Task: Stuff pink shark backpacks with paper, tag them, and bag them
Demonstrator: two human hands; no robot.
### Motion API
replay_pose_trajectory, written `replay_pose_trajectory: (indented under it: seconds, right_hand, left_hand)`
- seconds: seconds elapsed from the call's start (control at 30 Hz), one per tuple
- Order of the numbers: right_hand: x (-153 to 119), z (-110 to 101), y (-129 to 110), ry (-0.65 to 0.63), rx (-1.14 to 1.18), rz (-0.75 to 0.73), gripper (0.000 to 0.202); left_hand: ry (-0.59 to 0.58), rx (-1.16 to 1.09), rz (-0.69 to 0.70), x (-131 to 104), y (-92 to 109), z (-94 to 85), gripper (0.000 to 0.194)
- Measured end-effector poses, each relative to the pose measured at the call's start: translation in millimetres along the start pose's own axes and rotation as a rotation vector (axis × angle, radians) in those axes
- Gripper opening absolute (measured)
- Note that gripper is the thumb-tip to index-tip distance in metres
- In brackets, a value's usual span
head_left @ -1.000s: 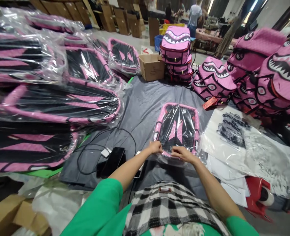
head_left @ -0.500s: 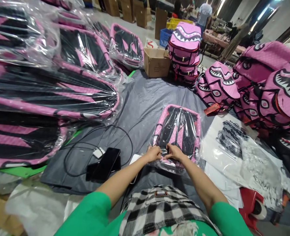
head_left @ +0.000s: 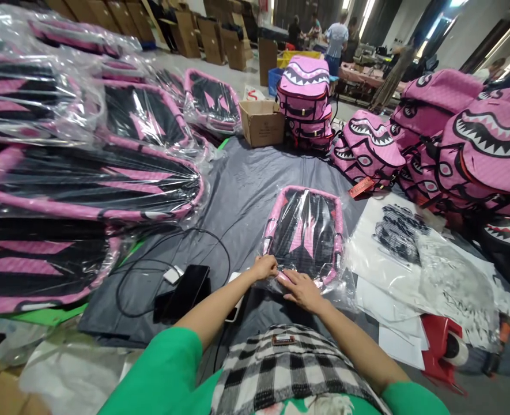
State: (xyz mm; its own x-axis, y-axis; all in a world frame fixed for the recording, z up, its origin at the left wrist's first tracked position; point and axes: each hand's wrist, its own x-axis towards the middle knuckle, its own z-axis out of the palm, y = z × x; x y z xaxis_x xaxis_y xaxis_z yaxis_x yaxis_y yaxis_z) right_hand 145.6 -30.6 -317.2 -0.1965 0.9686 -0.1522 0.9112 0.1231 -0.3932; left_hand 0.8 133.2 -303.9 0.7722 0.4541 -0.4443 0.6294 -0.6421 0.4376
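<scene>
A pink and black backpack (head_left: 303,230) in a clear plastic bag (head_left: 345,291) lies back panel up on the grey cloth in front of me. At its lower left corner my left hand (head_left: 265,267) is closed, with its fingers bunched on the plastic. My right hand (head_left: 301,290) lies flat across the lower edge, fingers stretched out and touching the plastic and pink rim. Left of my hands, dark phones (head_left: 189,291) rest beside a black cable (head_left: 227,253) and a white charger (head_left: 173,274). A white device is partly hidden under my left forearm.
Bagged backpacks (head_left: 151,178) are piled on the left. Unbagged pink backpacks with shark mouths (head_left: 488,138) stand on the right, and more (head_left: 304,98) beside a cardboard box (head_left: 261,124). White plastic bags (head_left: 384,242) and a red tape dispenser (head_left: 440,349) lie to the right.
My right hand has gone from bent fingers on the plastic to lying flat along the lower edge. My left hand stays at the lower left corner. The view has tipped up slightly.
</scene>
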Motion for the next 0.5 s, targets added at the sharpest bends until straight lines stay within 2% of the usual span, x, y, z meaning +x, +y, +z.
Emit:
replay_pose_trajectory:
  seconds: [0.17,0.27,0.33,0.4,0.47,0.5]
  right_hand:
    - [7.7,0.9,-0.1,-0.094,-0.129,-0.056,0.061]
    - [-6.2,-2.4,3.9,-0.061,-0.1,-0.088,0.053]
    - [-30.7,-4.0,7.2,0.074,-0.033,-0.029,0.041]
    - [-55.5,-10.4,11.6,0.303,0.08,0.165,0.032]
    - [-61.7,-26.5,17.9,0.513,0.18,0.358,0.031]
    - [-52.9,-38.9,21.3,0.584,0.211,0.404,0.033]
  left_hand:
    - [0.071,0.004,0.018,-9.0,7.1,-4.6,0.024]
    - [0.144,-0.048,0.02,-10.6,1.8,-14.6,0.027]
    - [0.214,-0.09,-0.034,-8.7,-8.6,-22.7,0.03]
    - [0.272,-0.125,-0.124,-6.4,-20.8,-29.5,0.034]
    - [0.294,-0.159,-0.193,-6.5,-28.7,-33.6,0.037]
    - [0.295,-0.176,-0.202,-7.5,-29.6,-34.7,0.036]
